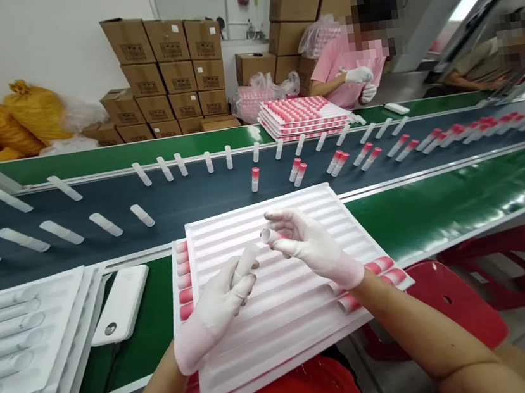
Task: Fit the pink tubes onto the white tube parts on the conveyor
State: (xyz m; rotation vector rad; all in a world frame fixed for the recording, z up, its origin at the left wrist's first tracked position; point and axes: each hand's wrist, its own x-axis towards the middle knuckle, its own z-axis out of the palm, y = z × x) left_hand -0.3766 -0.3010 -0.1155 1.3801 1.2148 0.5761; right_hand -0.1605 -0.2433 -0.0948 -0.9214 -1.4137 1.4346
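My left hand (213,307), in a white glove, is closed around a translucent white tube (246,261) that points up and to the right. In my right hand (316,247), also gloved, the thumb and fingers grip a red-and-white tube (270,236), its hollow end facing the left hand. The two pieces are close but apart. Below both hands lies a white ribbed tray (263,356). Several red-and-white tubes (380,266) rest in its grooves at the right, partly behind my right wrist. Red ends (184,279) of more tubes show in a tray underneath.
White tubes and red-and-white tubes (255,179) stand on the dark belt (195,195). At left are stacked trays (36,377) and a white power bank (121,303) with a cable. Across the belt, a gloved person (346,62) works beside stacked filled trays (300,115). Red stools (452,301) stand at right.
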